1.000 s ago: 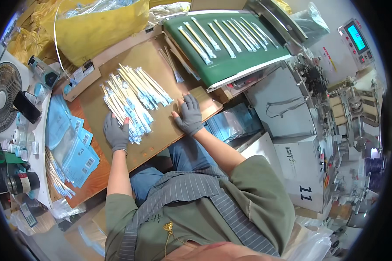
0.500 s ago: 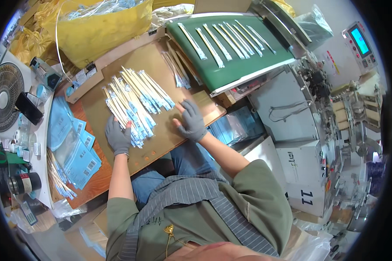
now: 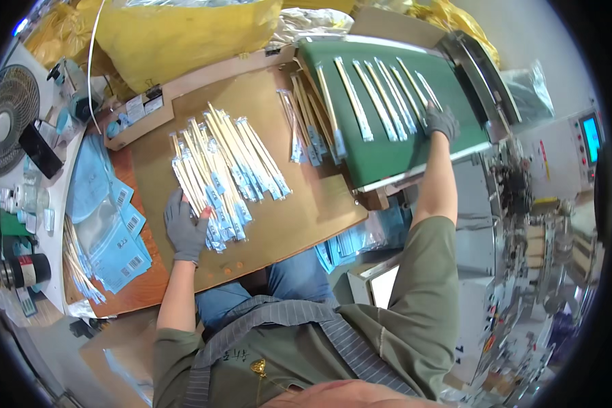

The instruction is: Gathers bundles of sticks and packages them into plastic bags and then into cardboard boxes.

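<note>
A heap of wooden chopsticks (image 3: 224, 163) in clear sleeves with blue-printed ends lies on the brown board. My left hand (image 3: 185, 228), in a grey glove, rests at the heap's left edge, fingers stretched and thumb apart near the blue ends. Farther right, several more wrapped chopsticks (image 3: 379, 95) lie in a slanting row on the green conveyor belt (image 3: 360, 160). My right hand (image 3: 443, 123), also gloved in grey, is over the belt's right part with its fingers apart. It is at the lower ends of the rightmost chopsticks; whether it touches them is hard to make out.
Wrapped chopsticks (image 3: 311, 126) sit in a narrow gap between board and belt. At left lie blue printed bags (image 3: 119, 251) and loose chopsticks (image 3: 81, 265), near a fan (image 3: 5, 122) and a phone (image 3: 41, 149). A yellow sack (image 3: 183, 41) stands behind; machinery (image 3: 530, 204) fills the right.
My right hand has gone from the board's right part out to the belt's right part. My left hand stays beside the heap. The view has shifted, and the chopsticks on the belt sit farther left along it.
</note>
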A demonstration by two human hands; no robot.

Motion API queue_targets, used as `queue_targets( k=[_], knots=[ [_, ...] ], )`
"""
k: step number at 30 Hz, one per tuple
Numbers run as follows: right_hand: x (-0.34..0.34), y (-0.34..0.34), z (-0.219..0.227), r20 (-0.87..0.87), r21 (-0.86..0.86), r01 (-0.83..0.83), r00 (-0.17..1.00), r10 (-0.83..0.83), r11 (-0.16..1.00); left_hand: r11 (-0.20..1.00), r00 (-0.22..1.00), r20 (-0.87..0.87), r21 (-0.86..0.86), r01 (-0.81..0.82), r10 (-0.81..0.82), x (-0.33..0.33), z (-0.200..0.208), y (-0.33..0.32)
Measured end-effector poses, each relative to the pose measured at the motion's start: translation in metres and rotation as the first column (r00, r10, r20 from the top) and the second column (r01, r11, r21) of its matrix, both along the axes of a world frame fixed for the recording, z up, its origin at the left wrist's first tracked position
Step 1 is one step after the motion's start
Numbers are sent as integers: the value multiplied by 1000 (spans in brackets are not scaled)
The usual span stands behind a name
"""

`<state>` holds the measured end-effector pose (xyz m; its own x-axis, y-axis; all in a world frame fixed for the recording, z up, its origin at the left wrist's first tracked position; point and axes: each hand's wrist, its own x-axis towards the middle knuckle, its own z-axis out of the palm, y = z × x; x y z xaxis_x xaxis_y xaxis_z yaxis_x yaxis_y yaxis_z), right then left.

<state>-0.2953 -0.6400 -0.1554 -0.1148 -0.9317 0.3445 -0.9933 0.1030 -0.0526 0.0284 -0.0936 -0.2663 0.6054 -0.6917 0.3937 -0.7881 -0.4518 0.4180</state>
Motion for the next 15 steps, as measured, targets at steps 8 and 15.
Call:
queue_targets(
  k=[8,15],
  knots=[
    [93,63,-2,381,106,-767,619,687,632,999,999,-39,-15,-33,33,1,8,5],
    [196,227,-8,227,106,-932,362,904,346,996,996,34,-8,-85,85,0,-4,-1]
  ],
)
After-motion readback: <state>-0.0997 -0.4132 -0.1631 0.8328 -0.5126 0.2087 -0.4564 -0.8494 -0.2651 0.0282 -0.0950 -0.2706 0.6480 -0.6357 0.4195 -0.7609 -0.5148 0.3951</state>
